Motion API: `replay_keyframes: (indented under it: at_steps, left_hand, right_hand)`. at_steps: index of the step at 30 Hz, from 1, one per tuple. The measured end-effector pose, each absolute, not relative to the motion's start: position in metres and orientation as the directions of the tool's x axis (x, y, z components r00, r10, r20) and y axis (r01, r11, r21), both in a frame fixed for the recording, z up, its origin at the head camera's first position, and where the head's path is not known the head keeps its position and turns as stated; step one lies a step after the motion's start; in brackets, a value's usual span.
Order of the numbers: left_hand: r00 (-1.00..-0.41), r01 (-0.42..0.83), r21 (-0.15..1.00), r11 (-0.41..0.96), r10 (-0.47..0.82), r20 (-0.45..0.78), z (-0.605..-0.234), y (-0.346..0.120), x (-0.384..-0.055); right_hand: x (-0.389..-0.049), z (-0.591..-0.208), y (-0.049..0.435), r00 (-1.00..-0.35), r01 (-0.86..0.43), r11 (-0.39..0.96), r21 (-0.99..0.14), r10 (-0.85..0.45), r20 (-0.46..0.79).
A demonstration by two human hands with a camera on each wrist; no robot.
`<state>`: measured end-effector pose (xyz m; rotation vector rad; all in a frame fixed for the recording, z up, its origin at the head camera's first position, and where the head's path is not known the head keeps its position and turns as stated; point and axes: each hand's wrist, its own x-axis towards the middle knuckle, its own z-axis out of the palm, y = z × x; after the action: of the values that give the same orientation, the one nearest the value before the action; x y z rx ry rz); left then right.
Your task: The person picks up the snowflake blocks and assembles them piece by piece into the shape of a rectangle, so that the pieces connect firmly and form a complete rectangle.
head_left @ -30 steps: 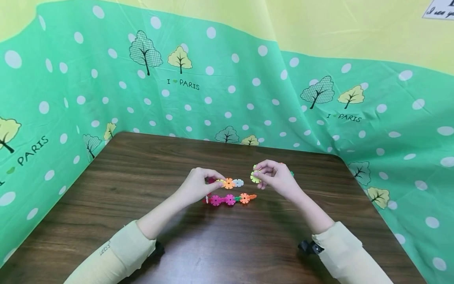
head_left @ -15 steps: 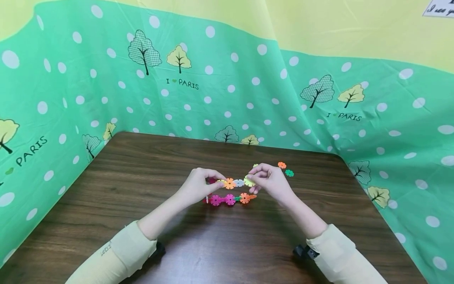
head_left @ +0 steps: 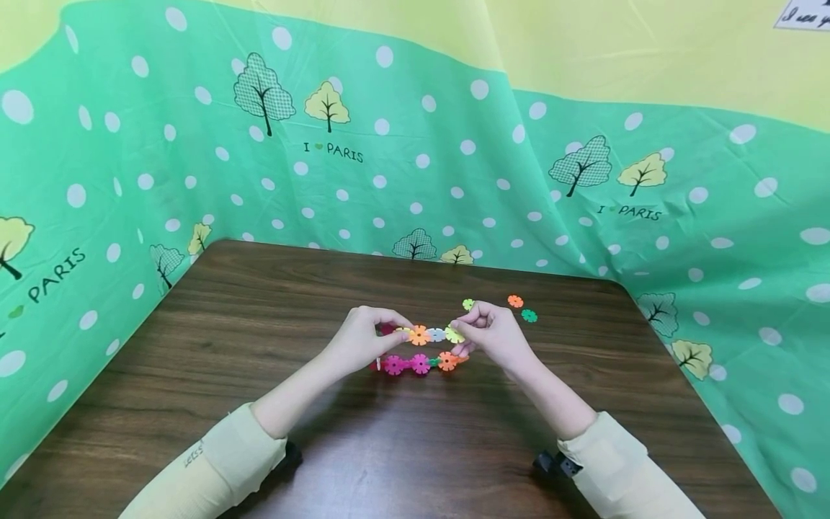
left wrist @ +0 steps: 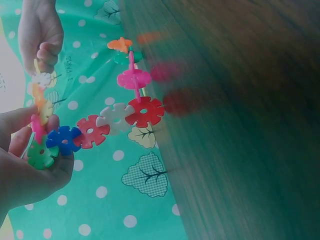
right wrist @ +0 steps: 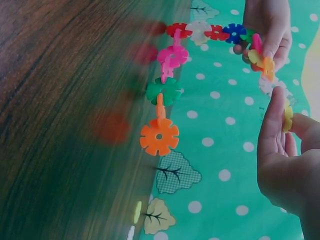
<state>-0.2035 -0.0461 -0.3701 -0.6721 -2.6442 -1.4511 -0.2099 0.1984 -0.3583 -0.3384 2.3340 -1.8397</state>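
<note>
A chain of interlocking plastic snowflake discs [left wrist: 91, 131] bends in a U above the table, its open side to the right in the head view. My left hand [head_left: 359, 340] pinches the far strand near an orange disc [head_left: 419, 335]. Beyond that sits a pale whitish-blue disc [head_left: 436, 334]. My right hand [head_left: 496, 333] pinches a yellow-green disc [head_left: 453, 334] against the pale one; whether they interlock I cannot tell. The near strand carries magenta discs [head_left: 393, 365], a green one and an orange end disc [right wrist: 159, 136]. Blue, red and white discs form the bend in the left wrist view.
Loose on the table [head_left: 402, 447] behind my right hand lie a yellow-green disc [head_left: 468, 304], an orange disc [head_left: 515, 301] and a green disc [head_left: 529, 316]. A green and yellow printed cloth [head_left: 415, 166] hangs around the far and side edges.
My right hand has moved left with the yellow-green disc, bringing it up to the pale disc at the chain's end. The left hand has stayed in place.
</note>
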Motion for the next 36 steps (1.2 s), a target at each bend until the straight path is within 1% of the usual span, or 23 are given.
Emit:
replay_keyframes:
  at_steps: [10,20,24,30,36]
  left_hand:
    - [-0.905,0.391,0.793,0.466,0.351,0.24,-0.368,-0.046,-0.202]
    - [-0.895,0.421,0.773,0.475,0.357,0.268,-0.369,-0.045,-0.203]
    - [-0.883,0.444,0.761,0.473,0.375,0.282,-0.368,-0.043,-0.204]
    - [-0.839,0.522,0.718,0.46,0.428,0.336,-0.364,-0.037,-0.206]
    - [-0.829,0.534,0.715,0.451,0.443,0.34,-0.363,-0.031,-0.208]
  right_hand:
    - [-0.209,-0.358,0.198,-0.961,-0.078,0.218,-0.973,-0.276,0.015]
    - [-0.212,-0.362,0.199,-0.96,-0.086,0.22,-0.972,-0.278,0.022]
    - [-0.212,-0.364,0.198,-0.958,-0.089,0.224,-0.971,-0.285,0.022]
    - [-0.21,-0.363,0.194,-0.954,-0.112,0.219,-0.969,-0.298,0.043]
    - [-0.207,-0.362,0.19,-0.947,-0.127,0.184,-0.975,-0.315,0.064]
